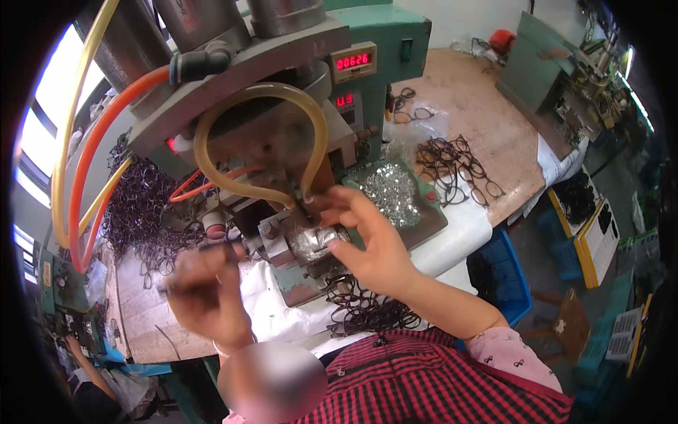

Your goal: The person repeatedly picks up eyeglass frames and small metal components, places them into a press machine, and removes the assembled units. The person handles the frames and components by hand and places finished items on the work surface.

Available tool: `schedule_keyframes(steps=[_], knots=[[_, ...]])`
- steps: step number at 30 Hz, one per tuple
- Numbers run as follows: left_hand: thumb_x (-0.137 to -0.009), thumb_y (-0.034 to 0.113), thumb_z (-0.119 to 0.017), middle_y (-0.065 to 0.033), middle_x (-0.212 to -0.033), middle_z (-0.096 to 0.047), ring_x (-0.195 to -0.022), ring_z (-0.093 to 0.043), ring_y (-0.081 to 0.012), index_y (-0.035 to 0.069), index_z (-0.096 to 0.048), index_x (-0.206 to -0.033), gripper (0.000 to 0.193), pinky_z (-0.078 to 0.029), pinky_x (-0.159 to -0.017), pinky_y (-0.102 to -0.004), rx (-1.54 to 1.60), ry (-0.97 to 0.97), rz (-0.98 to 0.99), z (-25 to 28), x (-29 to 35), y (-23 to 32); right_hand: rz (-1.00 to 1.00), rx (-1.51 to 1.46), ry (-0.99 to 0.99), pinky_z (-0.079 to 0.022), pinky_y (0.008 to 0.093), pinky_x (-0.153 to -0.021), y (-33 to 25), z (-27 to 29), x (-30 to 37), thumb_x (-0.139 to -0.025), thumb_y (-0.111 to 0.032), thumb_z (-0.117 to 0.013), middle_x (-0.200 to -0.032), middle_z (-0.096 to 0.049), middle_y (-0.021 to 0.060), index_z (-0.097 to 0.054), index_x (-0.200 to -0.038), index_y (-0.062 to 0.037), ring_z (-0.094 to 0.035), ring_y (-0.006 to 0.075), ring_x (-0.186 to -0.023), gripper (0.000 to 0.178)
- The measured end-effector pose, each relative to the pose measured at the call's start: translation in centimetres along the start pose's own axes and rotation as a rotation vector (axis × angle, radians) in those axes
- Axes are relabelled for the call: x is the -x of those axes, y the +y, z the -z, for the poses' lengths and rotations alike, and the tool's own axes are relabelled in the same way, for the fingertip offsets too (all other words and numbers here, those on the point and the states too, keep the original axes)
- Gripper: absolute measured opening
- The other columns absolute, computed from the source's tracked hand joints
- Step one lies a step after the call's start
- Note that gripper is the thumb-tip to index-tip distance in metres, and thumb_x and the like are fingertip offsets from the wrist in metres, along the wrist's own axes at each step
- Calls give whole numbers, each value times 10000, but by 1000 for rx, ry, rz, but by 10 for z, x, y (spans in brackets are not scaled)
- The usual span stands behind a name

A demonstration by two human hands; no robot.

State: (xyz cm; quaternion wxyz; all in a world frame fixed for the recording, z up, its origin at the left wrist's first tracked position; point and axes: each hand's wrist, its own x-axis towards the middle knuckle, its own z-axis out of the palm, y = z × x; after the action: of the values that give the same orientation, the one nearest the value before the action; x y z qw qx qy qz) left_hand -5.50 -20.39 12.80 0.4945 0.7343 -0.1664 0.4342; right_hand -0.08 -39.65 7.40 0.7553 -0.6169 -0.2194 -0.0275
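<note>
My right hand (371, 244) reaches in at the press, thumb and fingers apart. Its thumb tip lies beside a small silvery metal piece (323, 239) on the press's fixture (300, 247); whether it touches the piece I cannot tell. Above that fixture, two ends of a looped yellowish tube (318, 127) come down close to my fingertips. My left hand (205, 290), smeared by motion, is at the left of the fixture with fingers curled. A dark thin thing (220, 247) shows at its fingertips, too blurred to name.
The green press (385, 39) carries red digital displays. Many small shiny pieces fill a green tray (426, 191) to the right. Dark eyeglass frames pile up at left (145, 205), right (455, 166) and front (367, 307). A blue bin (519, 283) stands below the table's right edge.
</note>
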Motion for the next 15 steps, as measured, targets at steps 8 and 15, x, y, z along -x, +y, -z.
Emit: schedule_keyframes(steps=[8,15], knots=[[-687,20,-740,-37,-980,-696,-752,-652,-171,85,-612,-805,186,-557,-592,-265,-270,-528,-673,-34,25,3,103,1236,314,-454,442,-924,116,119,-60,-761,-95,-625,-1083,-623,160,-675,-1006,-66,-553,360,-1063,252],[-698,59,-740,-22,-954,-700,-799,-674,-155,107,-608,-819,185,-557,-612,-272,-316,-569,-641,-42,37,-13,27,1083,318,-466,423,-834,91,107,-24,-758,-132,-692,-970,-655,110,-682,-893,-74,-583,328,-976,148]])
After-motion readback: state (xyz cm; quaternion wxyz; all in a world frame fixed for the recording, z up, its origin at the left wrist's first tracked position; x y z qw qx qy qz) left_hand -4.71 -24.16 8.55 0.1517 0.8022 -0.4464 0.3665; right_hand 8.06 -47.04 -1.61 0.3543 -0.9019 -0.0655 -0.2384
